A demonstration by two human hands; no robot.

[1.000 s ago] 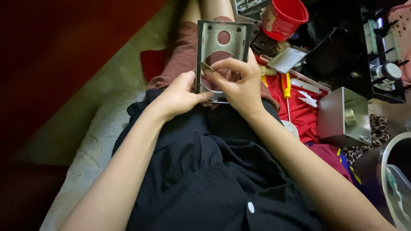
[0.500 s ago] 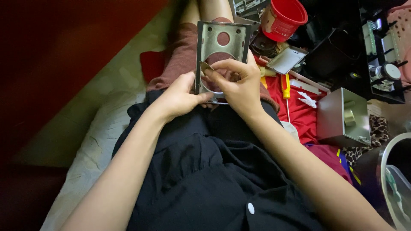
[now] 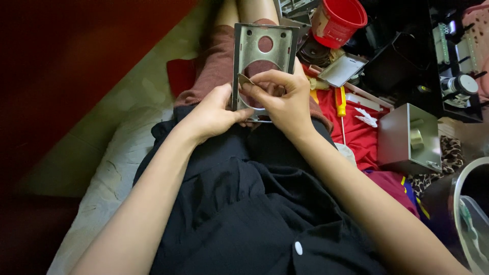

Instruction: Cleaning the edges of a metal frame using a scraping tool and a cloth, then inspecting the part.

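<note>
Metal plate (image 3: 265, 51) stands upright over your lap, at twelve o'clock; your left hand (image 3: 214, 114) grips its lower edge, your right hand (image 3: 285, 99) pinches a small piece against it. Red bucket (image 3: 338, 20) at one o'clock, contents unseen.

Both bare forearms run up from the lower edge of the frame and meet just above the centre. The left hand (image 3: 214, 114) lies to the left of centre, palm turned inward, thumb stretched right toward the other hand, its fingers hidden from view. The right hand (image 3: 282, 99) sits just beside it, touching, knuckles up, wrist bent, fingers curled in a pinch at the fingertips (image 3: 249, 84).
</note>
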